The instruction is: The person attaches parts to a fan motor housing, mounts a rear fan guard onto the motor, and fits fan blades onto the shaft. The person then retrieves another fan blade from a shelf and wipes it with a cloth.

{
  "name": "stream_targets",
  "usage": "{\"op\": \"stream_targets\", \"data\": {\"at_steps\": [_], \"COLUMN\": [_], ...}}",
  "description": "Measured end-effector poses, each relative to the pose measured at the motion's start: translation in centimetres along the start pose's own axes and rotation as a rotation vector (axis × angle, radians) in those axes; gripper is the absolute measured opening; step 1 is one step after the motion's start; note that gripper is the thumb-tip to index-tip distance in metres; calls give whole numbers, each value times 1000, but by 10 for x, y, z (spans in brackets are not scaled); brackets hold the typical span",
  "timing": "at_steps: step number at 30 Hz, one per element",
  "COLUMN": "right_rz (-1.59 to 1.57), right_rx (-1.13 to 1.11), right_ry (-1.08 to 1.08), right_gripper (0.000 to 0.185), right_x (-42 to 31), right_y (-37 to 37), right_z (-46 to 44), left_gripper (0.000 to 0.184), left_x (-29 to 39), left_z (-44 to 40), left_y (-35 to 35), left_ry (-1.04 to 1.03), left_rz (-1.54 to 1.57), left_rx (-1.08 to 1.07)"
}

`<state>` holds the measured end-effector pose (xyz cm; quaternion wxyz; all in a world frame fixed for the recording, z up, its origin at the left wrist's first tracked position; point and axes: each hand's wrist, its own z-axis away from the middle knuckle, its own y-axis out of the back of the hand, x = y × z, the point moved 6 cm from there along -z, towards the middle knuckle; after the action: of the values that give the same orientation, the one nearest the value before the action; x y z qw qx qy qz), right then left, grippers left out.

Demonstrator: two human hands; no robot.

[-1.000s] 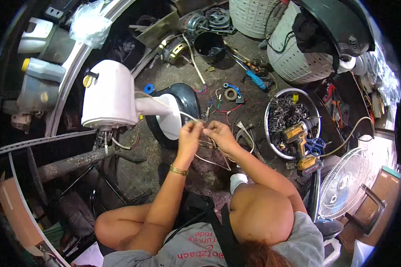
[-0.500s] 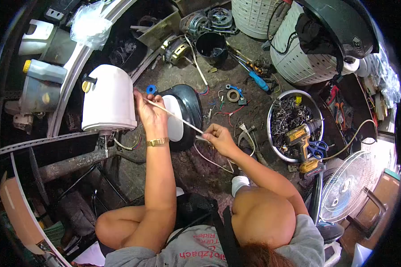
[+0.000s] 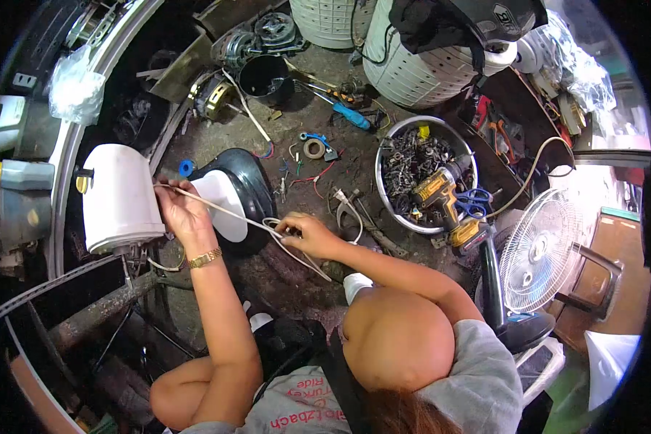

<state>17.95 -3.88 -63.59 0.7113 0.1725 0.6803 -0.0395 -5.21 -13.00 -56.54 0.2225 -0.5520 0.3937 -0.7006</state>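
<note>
A pale electrical cord (image 3: 224, 210) stretches between my two hands. Next to the right side of a white motor housing (image 3: 121, 199), my left hand (image 3: 184, 212) is closed on the cord, palm up. My right hand (image 3: 305, 235) is closed around the cord farther along, where it bends into loops; the fingers partly hide it. A black base (image 3: 249, 181) with a white oval panel (image 3: 223, 206) lies behind and below the cord. To the right of my right hand, a pale plug end (image 3: 340, 195) rests on the floor.
A metal bowl (image 3: 380, 184) of small parts holds a yellow drill (image 3: 441, 184) and blue-handled scissors (image 3: 474, 202). Around the floor lie a blue screwdriver (image 3: 351, 116), a tape roll (image 3: 313, 149) and wire scraps. A black bucket (image 3: 264, 78), perforated white drums (image 3: 412, 69) and a fan (image 3: 539, 249) stand around.
The whole view has shifted, so most things appear farther left. The cord hangs slacker between my hands, with loops now gathered at my right hand. Both hands keep hold of it.
</note>
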Motion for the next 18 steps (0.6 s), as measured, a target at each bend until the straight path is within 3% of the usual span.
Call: {"op": "stream_targets", "data": {"at_steps": [2,6,8,11,12,13,14,15,16,18], "right_rz": [-27,-27,367,693,902,966,985,799,729,707], "right_rx": [-17,77,54,-50,-10,-97,-197,16,67,31], "right_ry": [-87,-161,-120,-70,88,85,84,203,309,454], "right_gripper": [22,24,25,22,18,18,25,9,9,8], "right_x": [12,12,-16,-123,-169,-222,-264,-314,-349,-393], "right_y": [5,32,65,120,129,134,132,130,123,104], "right_z": [9,39,55,56,56,51,50,58,68,88], "left_gripper": [20,31,32,30,30,29,29,28,28,27], "left_x": [-1,4,2,-11,-16,-17,-20,-24,-26,-19], "left_z": [0,-1,5,7,5,3,0,-20,-18,-19], "left_y": [-12,3,-6,-5,0,5,15,45,41,23], "left_ry": [86,49,106,71,78,51,27,127,146,35], "left_rz": [102,-68,-142,-420,-420,-411,-406,-292,-305,-528], "left_rx": [-57,48,50,-8,-24,54,134,100,89,138]}}
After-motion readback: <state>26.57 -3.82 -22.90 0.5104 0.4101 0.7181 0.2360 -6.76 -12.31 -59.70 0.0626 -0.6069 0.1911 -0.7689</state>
